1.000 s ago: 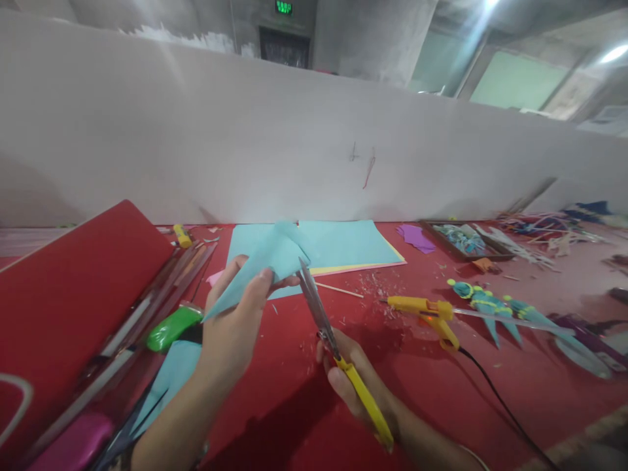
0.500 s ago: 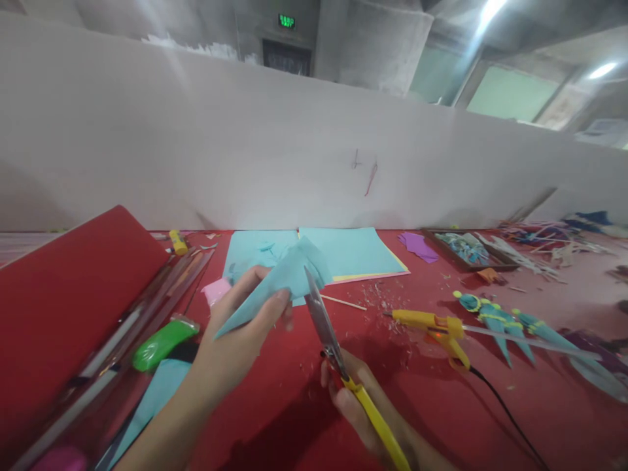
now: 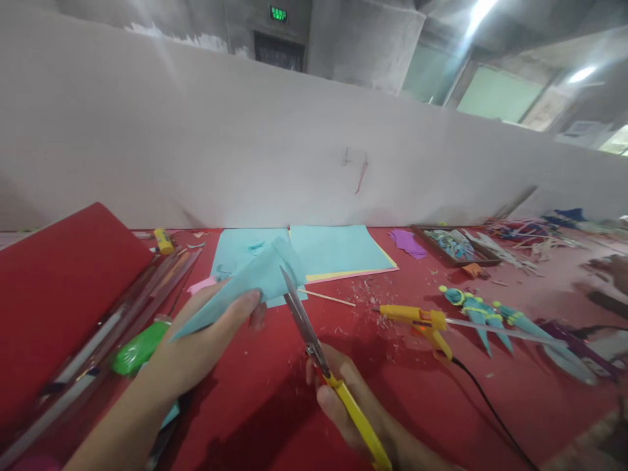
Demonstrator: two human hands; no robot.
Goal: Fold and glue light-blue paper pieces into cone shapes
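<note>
The left hand [image 3: 209, 333] pinches the light-blue paper [image 3: 262, 275] tightly, probably to steady it; the right hand [image 3: 343, 396], curled around yellow-handled scissors [image 3: 314, 345], aims them toward eleven o'clock, at the paper.

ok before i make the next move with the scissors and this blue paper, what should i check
1. Left hand grips the blue paper piece: ok.
2. Right hand holds the yellow-handled scissors: ok.
3. Scissor tips touching the paper: cannot tell; they overlap it in view.
4. Left thumb apart from the blades: ok.
5. All left fingers apart from the blades: cannot tell, partly hidden.
6. Glue gun apart from both hands: ok, on the red table.
</note>
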